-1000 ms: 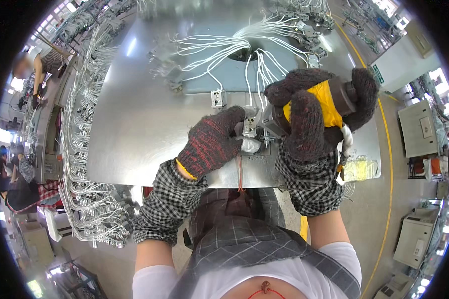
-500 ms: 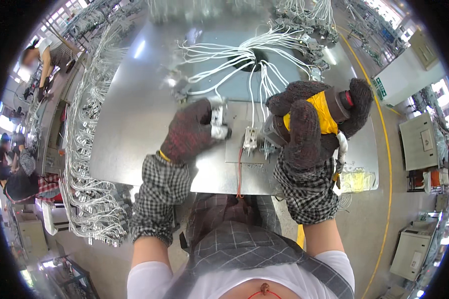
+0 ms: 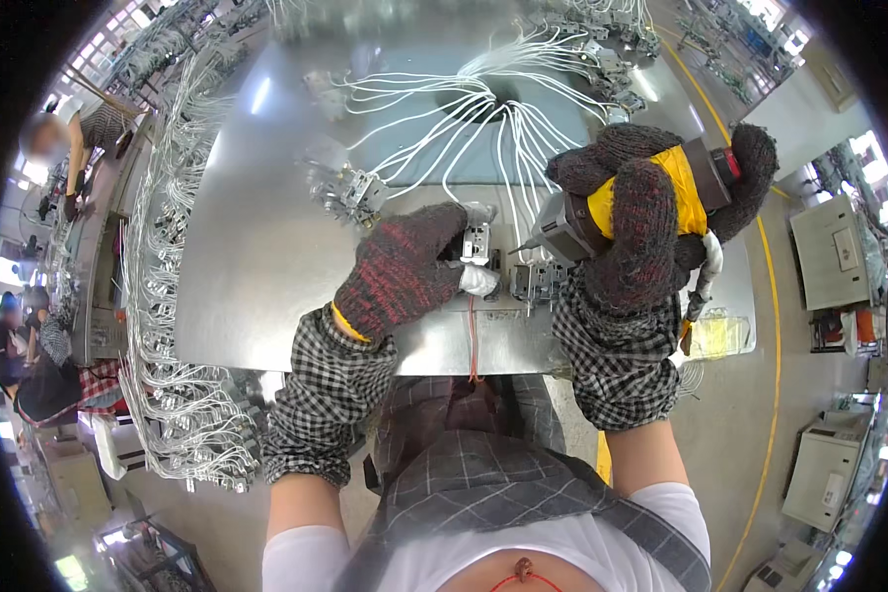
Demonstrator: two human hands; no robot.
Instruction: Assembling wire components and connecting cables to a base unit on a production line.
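Observation:
My left hand (image 3: 405, 268), in a dark knitted glove with white-wrapped fingertips, is closed on a small metal socket-like block (image 3: 477, 243) near the table's front. A white cable reaches the block from behind. My right hand (image 3: 651, 232), gloved too, wraps round a dark power screwdriver (image 3: 679, 187) bound with yellow tape. Its thin bit points left, a short way from the block and not touching it. Below the bit, several small metal parts (image 3: 537, 282) sit in a cluster. A red cord (image 3: 475, 340) runs from beneath the block over the front edge.
White cables (image 3: 503, 109) fan out from a dark round hole in the metal table (image 3: 257, 257). Metal blocks (image 3: 360, 193) lie at their ends on the left, more (image 3: 612, 74) at far right. Bundled cables hang along the left side. A clear yellowish box (image 3: 720, 335) is at right.
My left hand has moved right with the metal block, to the front middle. My right hand has shifted right and slightly away with the screwdriver, its bit now visible.

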